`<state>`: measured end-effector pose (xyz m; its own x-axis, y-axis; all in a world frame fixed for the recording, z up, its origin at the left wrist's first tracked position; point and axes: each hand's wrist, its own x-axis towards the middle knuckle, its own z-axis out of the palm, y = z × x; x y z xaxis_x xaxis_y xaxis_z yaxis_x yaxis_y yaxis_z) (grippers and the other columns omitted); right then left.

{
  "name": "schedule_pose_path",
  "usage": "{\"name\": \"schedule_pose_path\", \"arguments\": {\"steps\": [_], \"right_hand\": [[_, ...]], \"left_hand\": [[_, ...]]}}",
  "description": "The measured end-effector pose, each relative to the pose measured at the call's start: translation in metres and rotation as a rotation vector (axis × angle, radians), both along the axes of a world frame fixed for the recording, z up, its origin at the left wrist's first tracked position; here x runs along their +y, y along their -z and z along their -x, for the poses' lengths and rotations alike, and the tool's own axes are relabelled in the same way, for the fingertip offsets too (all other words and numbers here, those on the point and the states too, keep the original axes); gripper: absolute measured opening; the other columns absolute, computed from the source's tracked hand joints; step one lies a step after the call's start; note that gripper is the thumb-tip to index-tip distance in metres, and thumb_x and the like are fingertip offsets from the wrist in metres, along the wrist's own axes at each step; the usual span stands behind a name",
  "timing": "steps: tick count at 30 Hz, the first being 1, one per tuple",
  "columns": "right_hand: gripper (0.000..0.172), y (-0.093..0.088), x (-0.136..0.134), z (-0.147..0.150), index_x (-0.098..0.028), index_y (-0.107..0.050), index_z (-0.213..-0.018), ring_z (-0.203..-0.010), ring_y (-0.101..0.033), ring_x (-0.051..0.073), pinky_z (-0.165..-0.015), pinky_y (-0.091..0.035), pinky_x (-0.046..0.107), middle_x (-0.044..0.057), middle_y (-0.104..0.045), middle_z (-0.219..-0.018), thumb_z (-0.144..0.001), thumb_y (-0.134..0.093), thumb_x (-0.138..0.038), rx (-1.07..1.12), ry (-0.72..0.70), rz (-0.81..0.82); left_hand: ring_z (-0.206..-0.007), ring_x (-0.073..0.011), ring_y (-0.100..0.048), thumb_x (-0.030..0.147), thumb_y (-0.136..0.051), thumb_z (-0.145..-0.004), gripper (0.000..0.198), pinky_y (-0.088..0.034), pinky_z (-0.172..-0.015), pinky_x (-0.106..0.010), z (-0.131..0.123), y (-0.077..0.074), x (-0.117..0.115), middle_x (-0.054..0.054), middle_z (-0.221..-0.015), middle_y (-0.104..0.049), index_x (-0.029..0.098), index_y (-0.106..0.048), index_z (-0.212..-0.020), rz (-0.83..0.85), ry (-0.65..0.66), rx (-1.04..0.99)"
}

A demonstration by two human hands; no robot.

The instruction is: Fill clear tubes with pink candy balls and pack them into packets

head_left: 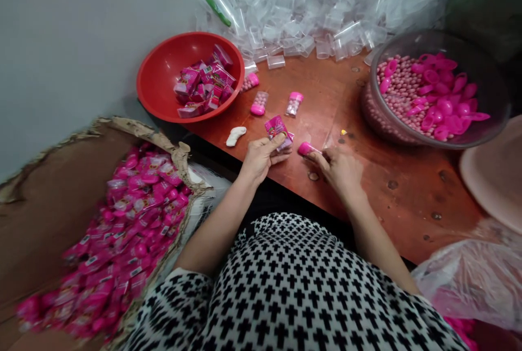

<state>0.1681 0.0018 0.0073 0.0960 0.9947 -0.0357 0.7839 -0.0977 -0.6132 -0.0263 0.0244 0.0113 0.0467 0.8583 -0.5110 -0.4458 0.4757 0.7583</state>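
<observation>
My left hand [263, 156] pinches a pink printed packet [276, 127] between thumb and fingers, above the table's near edge. In my right hand [340, 169] is a small tube with a pink cap [305, 148]; its cap points left and my fingers hide most of its body. Beyond the hands lie a clear tube of pink beads with a pink cap [294, 104], a similar bead tube [259, 103] with its cap toward me, and another bead tube [249, 82] against the red bowl. A crumpled white piece [236, 136] rests left of my left hand.
A red bowl [155, 76] holds pink packets. The dark bowl [373, 106] at right contains pink beads and pink spoons. Many clear plastic sleeves [302, 14] are heaped at the back. A torn carton [49, 177] full of wrapped pink pieces stands left; a plastic bag [481, 280] lies right.
</observation>
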Motion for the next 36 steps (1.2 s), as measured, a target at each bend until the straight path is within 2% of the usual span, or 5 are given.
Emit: {"name": "schedule_pose_path", "arguments": {"steps": [3, 8, 14, 26, 36], "right_hand": [[0.047, -0.015, 0.017, -0.001, -0.017, -0.072, -0.096, -0.109, -0.063, 0.03, -0.083, -0.051, 0.041, 0.017, -0.07, -0.117, -0.085, -0.066, -0.062, 0.047, -0.086, -0.185], [0.049, -0.023, 0.042, 0.017, -0.02, -0.063, -0.112, -0.062, -0.059, 0.013, -0.054, -0.048, 0.024, -0.002, -0.066, -0.073, -0.078, -0.077, -0.051, 0.817, -0.332, 0.059], [0.041, -0.02, 0.057, 0.022, -0.018, -0.063, -0.098, -0.052, -0.05, 0.008, -0.048, -0.04, 0.02, -0.007, -0.056, -0.062, -0.067, -0.086, -0.028, 0.895, -0.284, 0.164], [0.025, -0.01, 0.023, -0.011, -0.015, -0.066, -0.111, -0.101, -0.065, 0.031, -0.07, -0.044, 0.035, 0.017, -0.069, -0.113, -0.096, -0.05, -0.027, -0.552, -0.435, 0.073], [0.044, 0.0, -0.035, 0.024, -0.022, -0.055, -0.087, -0.046, -0.059, 0.01, -0.042, -0.048, 0.022, -0.003, -0.066, -0.065, -0.085, -0.061, -0.065, 0.886, -0.101, 0.209]], "left_hand": [[-0.067, -0.0159, -0.072, 0.046, -0.092, -0.057, 0.044, -0.059, -0.066, -0.026, -0.009, 0.0, -0.008, -0.007, -0.071, -0.073, 0.009, -0.07, -0.069, -0.054, 0.106, 0.023], [-0.07, -0.0174, -0.072, 0.049, -0.092, -0.055, 0.045, -0.061, -0.072, -0.032, -0.015, -0.001, -0.014, -0.006, -0.072, -0.073, 0.011, -0.069, -0.064, -0.124, 0.238, -0.008], [-0.067, -0.0137, -0.07, 0.04, -0.093, -0.058, 0.036, -0.06, -0.068, -0.027, -0.014, -0.001, -0.01, -0.002, -0.072, -0.072, 0.013, -0.072, -0.072, -0.139, 0.103, -0.103], [-0.062, -0.0107, -0.07, 0.027, -0.08, -0.08, 0.017, -0.06, -0.061, -0.022, 0.0, 0.009, 0.0, 0.001, -0.073, -0.072, 0.017, -0.067, -0.078, 0.152, -0.327, -0.239], [-0.076, -0.0147, -0.074, 0.031, -0.076, -0.085, 0.015, -0.061, -0.078, -0.026, -0.016, 0.002, -0.004, -0.003, -0.08, -0.075, 0.017, -0.069, -0.084, 0.222, -0.34, -0.323]]}}
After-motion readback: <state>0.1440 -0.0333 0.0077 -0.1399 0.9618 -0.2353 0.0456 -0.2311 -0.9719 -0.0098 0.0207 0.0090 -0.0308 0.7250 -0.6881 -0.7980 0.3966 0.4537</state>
